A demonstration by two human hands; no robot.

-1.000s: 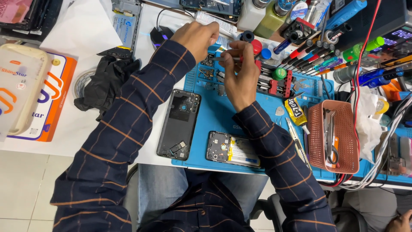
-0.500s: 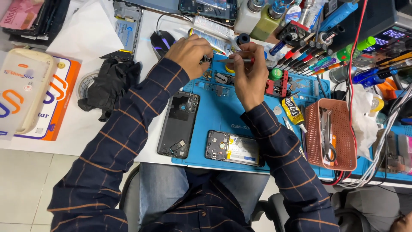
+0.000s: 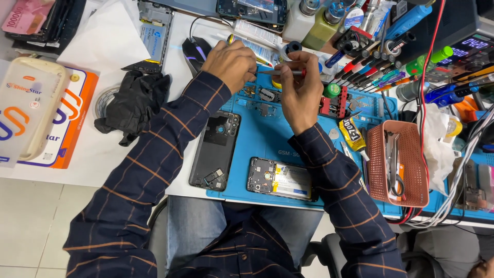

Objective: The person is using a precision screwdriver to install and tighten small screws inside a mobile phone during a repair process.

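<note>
Phone repair on a blue mat (image 3: 257, 139), both hands busy at its far edge.

Nearest the bench's front edge: opened phone (image 3: 280, 179), then black back cover (image 3: 215, 150) at the mat's left edge. Farther on, right hand (image 3: 298, 90) pinching a red-tipped screwdriver (image 3: 283, 72), left hand (image 3: 231, 63) curled shut around its tip end. Black glove (image 3: 133, 100) to the left, red basket (image 3: 399, 162) right.

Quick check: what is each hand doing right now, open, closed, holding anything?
Left hand: closed, fingers pinching the tip end of the screwdriver.
Right hand: closed on the same screwdriver's shaft near its red handle.
</note>
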